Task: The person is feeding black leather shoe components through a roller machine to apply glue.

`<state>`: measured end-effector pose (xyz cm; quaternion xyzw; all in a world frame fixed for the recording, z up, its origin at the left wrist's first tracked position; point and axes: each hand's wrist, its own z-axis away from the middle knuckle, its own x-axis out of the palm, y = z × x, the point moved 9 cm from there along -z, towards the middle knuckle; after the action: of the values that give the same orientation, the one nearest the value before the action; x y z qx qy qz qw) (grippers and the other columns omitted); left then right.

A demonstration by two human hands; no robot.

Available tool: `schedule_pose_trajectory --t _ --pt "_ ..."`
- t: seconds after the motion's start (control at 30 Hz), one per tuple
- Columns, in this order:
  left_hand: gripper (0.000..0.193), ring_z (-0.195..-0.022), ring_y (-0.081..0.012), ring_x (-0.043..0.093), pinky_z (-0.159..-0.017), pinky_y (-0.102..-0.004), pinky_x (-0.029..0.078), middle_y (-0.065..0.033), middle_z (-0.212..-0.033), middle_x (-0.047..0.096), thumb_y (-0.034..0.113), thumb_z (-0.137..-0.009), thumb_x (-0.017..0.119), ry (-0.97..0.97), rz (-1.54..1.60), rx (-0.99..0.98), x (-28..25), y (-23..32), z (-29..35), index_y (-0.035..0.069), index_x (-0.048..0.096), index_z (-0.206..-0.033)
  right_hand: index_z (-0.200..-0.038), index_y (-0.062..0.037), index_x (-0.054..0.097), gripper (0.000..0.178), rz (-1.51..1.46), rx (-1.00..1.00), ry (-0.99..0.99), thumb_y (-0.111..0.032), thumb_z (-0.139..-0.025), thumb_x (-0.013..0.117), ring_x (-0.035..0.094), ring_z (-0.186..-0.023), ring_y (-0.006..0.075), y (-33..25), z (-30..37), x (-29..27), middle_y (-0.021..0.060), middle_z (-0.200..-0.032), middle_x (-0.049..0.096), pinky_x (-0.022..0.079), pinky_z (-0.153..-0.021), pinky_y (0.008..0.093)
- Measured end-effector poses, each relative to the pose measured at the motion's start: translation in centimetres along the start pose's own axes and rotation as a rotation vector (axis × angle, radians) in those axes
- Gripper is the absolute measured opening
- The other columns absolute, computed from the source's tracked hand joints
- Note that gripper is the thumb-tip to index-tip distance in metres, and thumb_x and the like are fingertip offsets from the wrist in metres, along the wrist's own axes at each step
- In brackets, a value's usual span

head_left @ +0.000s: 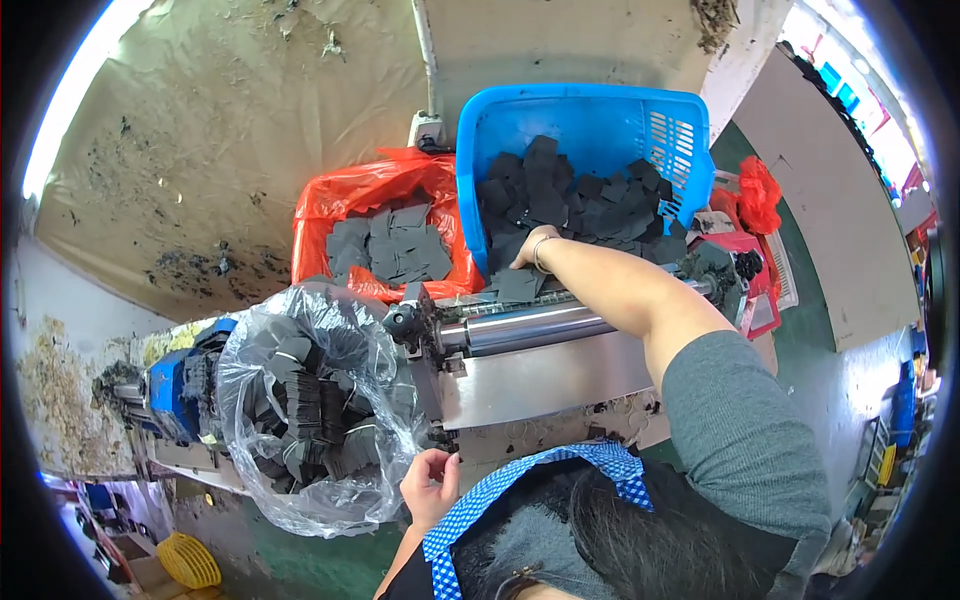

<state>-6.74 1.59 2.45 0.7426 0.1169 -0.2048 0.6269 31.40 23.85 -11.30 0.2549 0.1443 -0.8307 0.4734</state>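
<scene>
My right arm reaches across a steel roller machine (540, 328). At the near edge of a blue plastic basket (585, 92), my right hand (530, 250) touches thin black square pieces (610, 215) heaped inside. Its fingers are mostly hidden, and whether they grip a piece cannot be made out. One flat black piece (520, 285) lies just below that hand, by the roller. My left hand (430, 488) is held low near my body, its fingers curled with nothing visible in them. Beside it stands a clear plastic bag (385, 500) full of stacked black pieces (305, 400).
A red plastic bag (315, 215) with dark grey squares sits left of the basket. At the machine's left end is a blue motor (175, 395). Right of the basket are a red bag (760, 195) and a red box (765, 300). A yellow basket (188, 560) lies lower left.
</scene>
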Motion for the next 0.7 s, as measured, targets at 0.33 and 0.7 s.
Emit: schedule_pose_trajectory --t 0.33,0.7 --pt "0.013 -0.052 -0.0057 0.053 -0.048 -0.0202 0.043 -0.0015 -0.063 0.057 0.007 -0.078 0.069 0.001 0.027 -0.088 0.8 -0.8 0.8 0.003 0.057 -0.082 -0.1 0.0086 0.057 0.062 -0.793 -0.075 1.048 -0.028 -0.058 0.085 0.062 -0.094 0.0314 9.1 9.3 -15.9 0.0221 -0.099 0.063 0.049 -0.078 0.0366" --pt "0.013 -0.054 -0.0064 0.053 -0.051 -0.0208 0.044 -0.0021 -0.066 0.058 0.01 -0.08 0.068 -0.178 0.053 -0.117 3.9 -2.4 0.9 0.003 0.057 -0.083 -0.097 -0.0009 0.058 0.027 -1.188 -0.654 0.827 -0.02 -0.082 0.068 0.061 -0.074 0.0109 19.2 26.2 -1.0 0.0068 -0.083 0.064 0.048 -0.062 0.0246"
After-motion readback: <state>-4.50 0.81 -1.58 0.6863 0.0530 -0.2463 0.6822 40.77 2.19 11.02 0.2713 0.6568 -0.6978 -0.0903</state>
